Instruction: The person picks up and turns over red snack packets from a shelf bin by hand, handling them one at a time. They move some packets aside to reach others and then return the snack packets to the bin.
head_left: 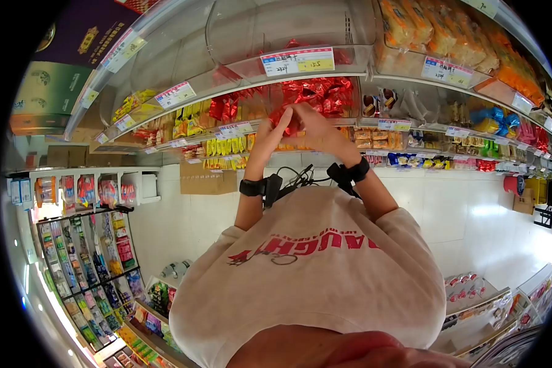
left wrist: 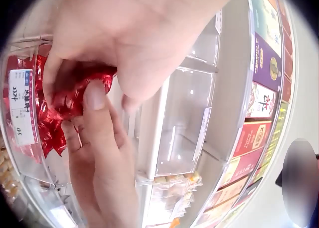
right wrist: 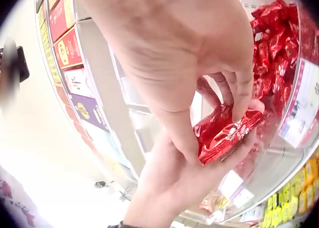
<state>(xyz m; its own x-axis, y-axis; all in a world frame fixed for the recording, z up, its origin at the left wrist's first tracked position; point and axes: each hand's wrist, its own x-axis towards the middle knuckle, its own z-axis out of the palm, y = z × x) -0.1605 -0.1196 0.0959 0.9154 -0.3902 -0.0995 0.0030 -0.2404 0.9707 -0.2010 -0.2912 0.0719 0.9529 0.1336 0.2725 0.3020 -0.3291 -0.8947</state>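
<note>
In front of the shelf, both hands hold a red foil-wrapped packet (right wrist: 232, 136) between them. My left hand (head_left: 268, 138) grips one side of it, fingers curled around the foil in the left wrist view. My right hand (head_left: 322, 132) pinches the other side, its thumb lying on the shiny wrapper (left wrist: 70, 102) in that same view. The fingers partly cover the packet, and in the head view little of its red foil shows between the hands. Just behind the hands, a clear bin holds a heap of similar red packets (head_left: 328, 92).
Price tags (head_left: 297, 61) line the clear shelf edge above the hands. Yellow packets (head_left: 230, 146) hang or lie lower left, and orange-wrapped goods (head_left: 405, 24) fill a bin at upper right. A cardboard box (head_left: 208, 179) stands on the floor below.
</note>
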